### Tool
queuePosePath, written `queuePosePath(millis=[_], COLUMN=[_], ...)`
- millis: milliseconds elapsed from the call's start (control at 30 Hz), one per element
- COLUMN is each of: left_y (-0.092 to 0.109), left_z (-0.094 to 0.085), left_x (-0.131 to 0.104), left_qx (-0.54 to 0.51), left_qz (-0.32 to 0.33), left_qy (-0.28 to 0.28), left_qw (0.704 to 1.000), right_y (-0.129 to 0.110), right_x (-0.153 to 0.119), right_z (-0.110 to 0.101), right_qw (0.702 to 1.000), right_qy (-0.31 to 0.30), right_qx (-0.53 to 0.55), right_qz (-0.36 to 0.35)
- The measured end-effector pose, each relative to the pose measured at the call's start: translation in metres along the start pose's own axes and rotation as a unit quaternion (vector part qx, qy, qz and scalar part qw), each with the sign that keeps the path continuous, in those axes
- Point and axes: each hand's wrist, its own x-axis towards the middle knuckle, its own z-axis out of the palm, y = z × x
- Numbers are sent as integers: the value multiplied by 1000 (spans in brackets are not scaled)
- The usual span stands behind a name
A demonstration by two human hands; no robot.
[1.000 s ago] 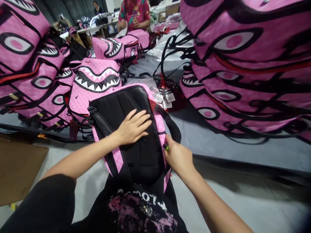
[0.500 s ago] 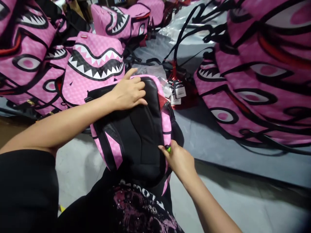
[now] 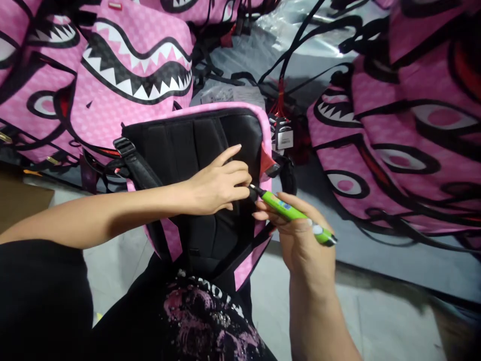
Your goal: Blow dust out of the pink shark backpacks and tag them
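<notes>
In front of me a pink backpack (image 3: 267,131) stands with its black padded back panel (image 3: 176,145) facing me. My left hand (image 3: 218,185) lies over this panel, fingers bent and partly apart. Nothing can be made out in it. My right hand (image 3: 300,230) is closed round a green pen-shaped tool (image 3: 285,208) with a black narrow front and a black rear end. Its tip points left, right beside my left fingertips. A black shoulder strap (image 3: 139,165) with a buckle shows on the panel's left side. A red tab (image 3: 266,159) sticks out at the right edge.
More pink backpacks with shark-mouth prints (image 3: 139,65) stand behind and to the left. A pile of pink bags (image 3: 406,150) fills the right of the grey table (image 3: 308,210). White tags (image 3: 284,139) and clear plastic (image 3: 293,30) lie behind the backpack.
My left hand has moved down and right across the panel. My right hand has come away from the backpack's edge and turned, bringing the green tool into full view. The left strap now shows.
</notes>
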Motion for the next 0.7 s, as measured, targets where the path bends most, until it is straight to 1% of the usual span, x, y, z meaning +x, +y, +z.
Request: queuePosePath(millis=[100, 133, 167, 200, 267, 400, 500, 600, 700], left_y=[2, 2, 3, 4, 4, 5, 4, 4, 3], left_z=[2, 3, 4, 6, 10, 16, 20, 22, 24], left_x=[-3, -3, -2, -1, 1, 0, -1, -2, -2], left_qx=[-53, -64, -69, -71, -71, -93, -103, -110, -113], left_qz=[5, 4, 2, -1, -6, -10, -9, -12, -14], left_qy=[15, 17, 17, 16, 16, 34, 49, 59, 66], left_qw=[998, 998, 997, 997, 997, 995, 993, 992, 991], right_y=[18, 21, 23, 24, 24, 24, 24, 23, 23], right_x=[-8, -11, -12, -13, -11, -5, -3, -3, -3], right_z=[-1, 0, 2, 5, 12, 22, 23, 21, 22], right_qw=[991, 985, 978, 973, 967, 963, 957, 952, 945], right_qy=[107, 136, 152, 156, 145, 137, 148, 143, 148], right_qx=[-47, -81, -116, -148, -187, -203, -221, -244, -259], right_qz=[-57, -70, -80, -86, -95, -111, -113, -117, -137])
